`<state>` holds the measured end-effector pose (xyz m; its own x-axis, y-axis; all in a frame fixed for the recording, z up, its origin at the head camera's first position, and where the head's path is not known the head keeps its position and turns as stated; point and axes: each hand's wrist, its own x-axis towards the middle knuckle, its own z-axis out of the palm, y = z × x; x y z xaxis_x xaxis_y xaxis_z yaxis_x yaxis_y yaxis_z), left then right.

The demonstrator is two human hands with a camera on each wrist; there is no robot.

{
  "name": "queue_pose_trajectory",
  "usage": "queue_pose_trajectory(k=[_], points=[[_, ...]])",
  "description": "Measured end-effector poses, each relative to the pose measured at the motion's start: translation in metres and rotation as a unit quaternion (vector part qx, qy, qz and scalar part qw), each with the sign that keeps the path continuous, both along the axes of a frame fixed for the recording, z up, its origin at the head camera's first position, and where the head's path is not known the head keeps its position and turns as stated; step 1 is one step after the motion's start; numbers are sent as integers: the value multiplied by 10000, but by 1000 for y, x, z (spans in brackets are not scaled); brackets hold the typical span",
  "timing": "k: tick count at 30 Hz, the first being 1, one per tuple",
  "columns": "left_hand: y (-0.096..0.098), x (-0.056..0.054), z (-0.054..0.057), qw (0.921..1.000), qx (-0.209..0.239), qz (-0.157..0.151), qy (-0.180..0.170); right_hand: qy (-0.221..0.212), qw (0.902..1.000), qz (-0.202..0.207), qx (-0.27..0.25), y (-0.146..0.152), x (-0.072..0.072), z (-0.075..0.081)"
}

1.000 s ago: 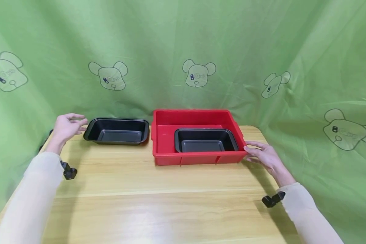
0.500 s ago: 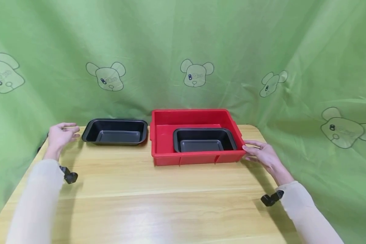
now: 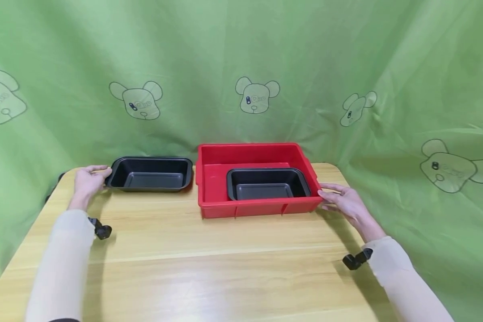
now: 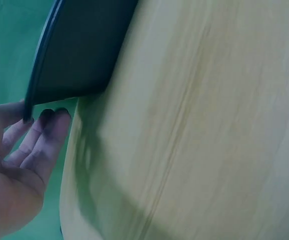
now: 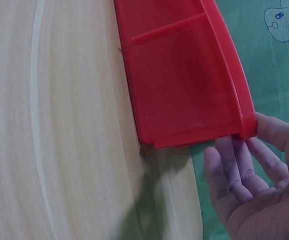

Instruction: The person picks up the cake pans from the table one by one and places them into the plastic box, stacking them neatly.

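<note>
A black loaf pan [image 3: 154,180] stands at the back left of the table. My left hand [image 3: 89,184] pinches its left end, thumb at the rim and the other fingers below it, as the left wrist view shows beside the pan's side [image 4: 84,55]. To the right stands a red plastic bin [image 3: 217,209], with a second black loaf pan [image 3: 265,191] inside, toward its right front. At the bin's front right corner, my right hand [image 3: 344,203] grips the rim, with the thumb over it and fingers underneath; the right wrist view shows this hand [image 5: 269,185] close up.
A light wooden table [image 3: 209,259] extends in front of the pan and bin. Behind and on both sides hangs a green curtain [image 3: 193,53] with printed bear heads, close to the table's back edge. Both wrists wear small black cameras.
My left hand first drew back leftward off the loaf pan, then came right again to its left rim. The right hand has stayed at the bin's corner. The view has shifted slightly.
</note>
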<state>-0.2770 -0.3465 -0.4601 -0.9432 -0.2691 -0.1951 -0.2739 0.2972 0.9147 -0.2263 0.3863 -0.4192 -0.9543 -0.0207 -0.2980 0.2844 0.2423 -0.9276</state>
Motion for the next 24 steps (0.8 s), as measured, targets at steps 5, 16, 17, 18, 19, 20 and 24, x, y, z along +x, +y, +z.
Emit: queue_pose_trajectory(k=[5,16,17,18,19,20,24], points=[[5,-3,-3,10000,20,-72,-2,-8,10000,33,-9,1,-2,-1],[9,-2,-4,9995,184,-241,73,13,10000,18,-32,0,1,1],[9,-1,-4,9994,222,-265,79,11,10000,14,-27,0,1,0],[8,-1,-5,9993,232,-282,76,10,10000,16,-12,0,1,0],[7,-1,-5,9991,271,-308,74,13,10000,16,-9,0,1,0],[7,0,-5,9990,309,-329,75,25,10000,19,-8,0,1,0],[5,0,-6,9984,387,-400,75,46,10000,3,-59,0,1,1]])
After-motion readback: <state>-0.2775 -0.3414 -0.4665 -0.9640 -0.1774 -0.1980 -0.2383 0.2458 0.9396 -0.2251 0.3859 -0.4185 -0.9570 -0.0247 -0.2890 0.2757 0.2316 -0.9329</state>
